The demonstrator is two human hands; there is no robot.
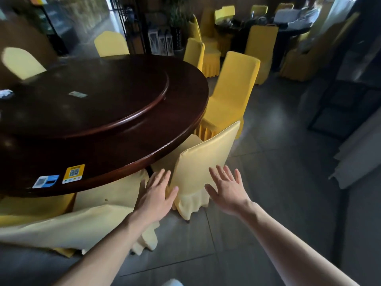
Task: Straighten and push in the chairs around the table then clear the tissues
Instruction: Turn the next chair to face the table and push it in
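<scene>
Partly, the table (123, 153) hides the chair (202, 162) seat.

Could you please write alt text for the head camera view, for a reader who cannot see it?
A person's open left hand and right hand reach toward the back of a pale yellow covered chair tucked at the edge of a dark round table. More yellow chairs ring the table, which bears two QR code stickers and a crumpled tissue at its far left.

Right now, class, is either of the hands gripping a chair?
No: the left hand and right hand are spread flat with straight fingers near the chair back.
</scene>
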